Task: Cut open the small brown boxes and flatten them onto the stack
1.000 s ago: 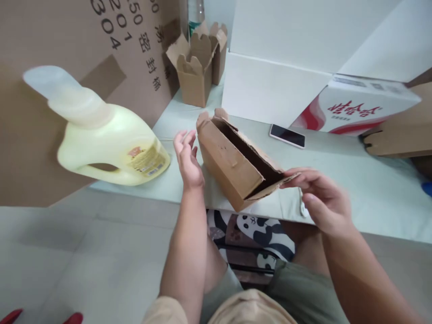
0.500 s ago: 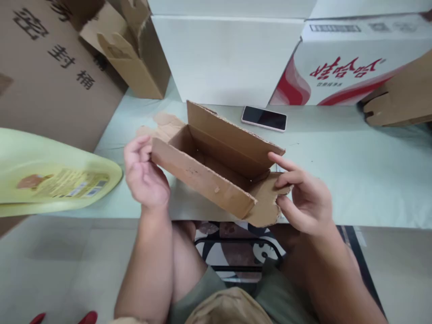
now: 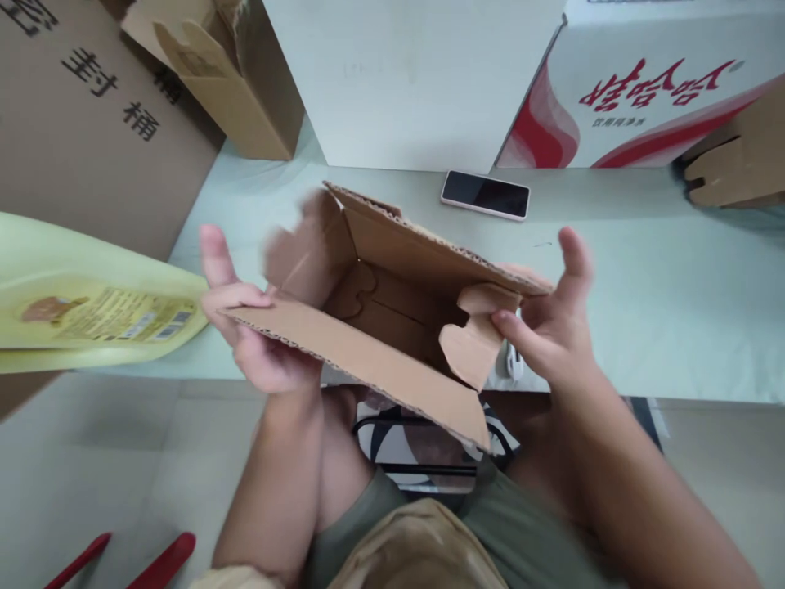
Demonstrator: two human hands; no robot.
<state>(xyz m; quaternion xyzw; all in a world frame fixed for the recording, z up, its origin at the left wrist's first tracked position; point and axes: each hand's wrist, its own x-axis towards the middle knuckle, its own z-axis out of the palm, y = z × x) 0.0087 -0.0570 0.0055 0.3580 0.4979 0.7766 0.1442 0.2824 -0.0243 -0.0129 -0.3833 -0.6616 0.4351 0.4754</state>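
Note:
A brown cardboard box (image 3: 368, 343) with its top flaps spread is held tilted over the front of the table, its inside facing me. My left hand (image 3: 270, 352) grips the long near flap at its left end, thumb or finger on top and the rest beneath. At the other end my right hand (image 3: 552, 327) holds the box by the right side, its thumb on the notched end flap (image 3: 478, 335), which leans inward. One finger of each hand sticks up. Behind the box, the left notched flap is blurred.
A phone (image 3: 484, 195) lies beyond the box on the pale green table cover (image 3: 650, 311). White cartons (image 3: 417, 90) line the back. Small folded brown boxes stand at back left (image 3: 245, 90) and right (image 3: 736, 164). A yellow-green packet (image 3: 91, 303) lies at left.
Both long flaps have swung outward and the right end flap has folded inward. My left hand has moved onto the near flap, and my right hand has shifted to the box's right side.

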